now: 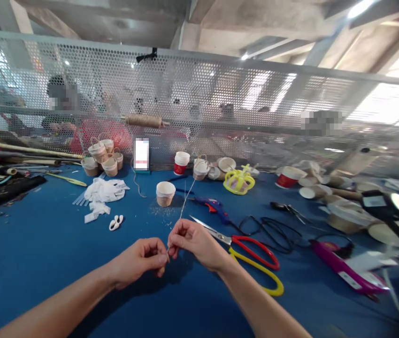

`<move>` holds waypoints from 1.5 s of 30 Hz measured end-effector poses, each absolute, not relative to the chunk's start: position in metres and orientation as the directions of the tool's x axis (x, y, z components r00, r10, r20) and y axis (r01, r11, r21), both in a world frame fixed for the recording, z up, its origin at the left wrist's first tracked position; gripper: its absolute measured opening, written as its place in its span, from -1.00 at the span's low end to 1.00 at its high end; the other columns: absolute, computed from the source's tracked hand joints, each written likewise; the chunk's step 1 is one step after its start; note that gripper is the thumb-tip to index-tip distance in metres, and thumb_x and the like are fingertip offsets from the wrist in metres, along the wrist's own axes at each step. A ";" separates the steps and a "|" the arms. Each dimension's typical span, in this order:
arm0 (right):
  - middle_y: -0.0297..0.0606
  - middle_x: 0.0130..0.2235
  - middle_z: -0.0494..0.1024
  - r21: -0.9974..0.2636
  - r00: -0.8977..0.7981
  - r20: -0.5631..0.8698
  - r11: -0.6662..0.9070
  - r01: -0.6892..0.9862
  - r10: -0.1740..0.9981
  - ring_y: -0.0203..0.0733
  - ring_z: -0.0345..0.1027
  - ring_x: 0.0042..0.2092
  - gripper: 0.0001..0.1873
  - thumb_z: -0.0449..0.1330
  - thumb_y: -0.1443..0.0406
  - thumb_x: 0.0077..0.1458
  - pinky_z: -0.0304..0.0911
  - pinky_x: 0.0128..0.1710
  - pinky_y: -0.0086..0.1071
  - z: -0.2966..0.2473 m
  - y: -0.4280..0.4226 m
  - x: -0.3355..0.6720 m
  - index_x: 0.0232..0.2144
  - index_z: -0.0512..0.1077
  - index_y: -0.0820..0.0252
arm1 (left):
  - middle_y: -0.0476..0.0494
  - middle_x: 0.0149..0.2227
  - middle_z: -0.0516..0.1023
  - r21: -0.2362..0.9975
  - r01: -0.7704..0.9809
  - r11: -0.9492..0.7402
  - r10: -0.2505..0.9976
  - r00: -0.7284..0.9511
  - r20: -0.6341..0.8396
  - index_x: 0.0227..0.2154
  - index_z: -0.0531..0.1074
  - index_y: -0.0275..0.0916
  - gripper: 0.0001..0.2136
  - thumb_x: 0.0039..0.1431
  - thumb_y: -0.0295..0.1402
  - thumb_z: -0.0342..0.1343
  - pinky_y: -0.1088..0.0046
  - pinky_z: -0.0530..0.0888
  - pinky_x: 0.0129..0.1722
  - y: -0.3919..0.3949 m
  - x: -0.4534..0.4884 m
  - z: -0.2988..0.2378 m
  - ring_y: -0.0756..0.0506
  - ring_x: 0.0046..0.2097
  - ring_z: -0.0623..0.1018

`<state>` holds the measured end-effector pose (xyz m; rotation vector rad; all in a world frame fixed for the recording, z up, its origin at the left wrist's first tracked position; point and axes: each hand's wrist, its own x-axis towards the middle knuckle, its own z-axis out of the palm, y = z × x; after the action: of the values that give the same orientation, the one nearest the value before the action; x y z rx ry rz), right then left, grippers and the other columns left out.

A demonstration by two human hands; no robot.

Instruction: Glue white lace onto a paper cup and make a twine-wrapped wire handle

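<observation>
Over the blue table, the left hand and right hand meet fingertip to fingertip, both pinching a thin string that rises toward a paper cup, just beside the scissors.

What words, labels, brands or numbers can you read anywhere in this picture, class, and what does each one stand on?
None can be read.
The red paper cup has a white band; any print is too small.
The red cup on its side: print blurred.
The label on the pink tool: too blurred.
The upright phone: screen obscured.
</observation>
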<state>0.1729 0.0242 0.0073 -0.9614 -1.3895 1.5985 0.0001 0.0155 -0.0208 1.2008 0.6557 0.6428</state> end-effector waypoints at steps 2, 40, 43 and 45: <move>-0.39 -0.61 0.49 -0.992 -0.394 -0.033 -0.077 -0.097 0.919 -0.35 0.39 -0.56 -0.74 0.31 0.23 -0.17 0.29 -0.53 -0.45 0.007 0.024 0.172 -0.56 0.29 0.23 | 0.03 -0.59 0.37 0.962 -0.117 0.245 0.743 0.661 -0.109 -0.51 0.29 -0.31 -0.66 -0.10 -0.12 0.21 0.49 0.23 -0.42 0.015 0.000 -0.022 0.07 -0.52 0.33; -0.43 -0.63 0.43 -0.996 -0.338 0.089 0.074 -0.056 0.937 -0.42 0.31 -0.57 -0.73 0.31 0.21 -0.18 0.25 -0.53 -0.49 0.003 0.016 0.165 -0.58 0.32 0.25 | 0.06 -0.66 0.40 0.945 -0.158 0.286 0.690 0.718 -0.088 -0.49 0.32 -0.31 -0.73 0.03 -0.17 0.13 0.52 0.24 -0.48 0.010 -0.002 -0.019 0.07 -0.57 0.38; -0.43 -0.63 0.43 -0.995 -0.345 0.094 0.079 -0.058 0.934 -0.43 0.30 -0.58 -0.74 0.30 0.21 -0.17 0.24 -0.54 -0.49 0.003 0.014 0.165 -0.58 0.32 0.25 | 0.05 -0.66 0.40 0.942 -0.167 0.292 0.678 0.730 -0.080 -0.48 0.34 -0.32 -0.74 0.04 -0.19 0.13 0.52 0.25 -0.47 0.010 -0.002 -0.020 0.07 -0.56 0.38; -0.43 -0.63 0.43 -0.995 -0.338 0.092 0.077 -0.058 0.937 -0.43 0.29 -0.59 -0.73 0.30 0.20 -0.16 0.23 -0.55 -0.50 0.003 0.013 0.165 -0.58 0.31 0.25 | 0.04 -0.65 0.40 0.945 -0.167 0.281 0.676 0.733 -0.071 -0.50 0.33 -0.31 -0.75 0.06 -0.20 0.12 0.51 0.24 -0.46 0.009 -0.002 -0.020 0.07 -0.55 0.38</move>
<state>0.1647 0.0130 0.0033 -0.9283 -1.4636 1.4110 -0.0022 0.0091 -0.0203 1.1575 0.5201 0.6003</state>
